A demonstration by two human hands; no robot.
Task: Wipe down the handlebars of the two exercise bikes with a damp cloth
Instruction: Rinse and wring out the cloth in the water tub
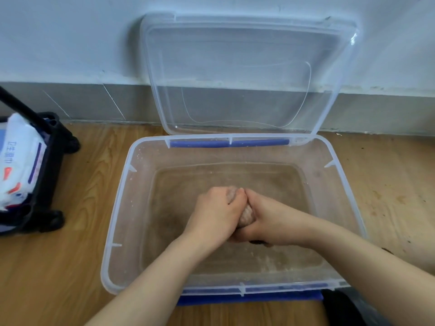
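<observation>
Left hand (217, 214) and right hand (263, 220) both clenched round a twisted pinkish-beige textured cloth (246, 214), wringing it over shallow water in a clear rectangular plastic tub (117, 208), near its middle. Clear lid (247, 74) propped against the wall. Judgement: preparation stage; no bike handlebars in view, all wiping remains.

So the tub (127, 208) sits on the floor (70, 267) right in the middle, close to the wall (58, 31). Its lid (247, 67) stands behind it, leaning back on that wall. There's water (235, 177) in the bottom. The left hand (211, 215) and right hand (266, 220) are inside the tub, wrapped together around the cloth (247, 214). Off to the left, a cart (50, 184) has a pack of wipes (18, 161) in it.
</observation>
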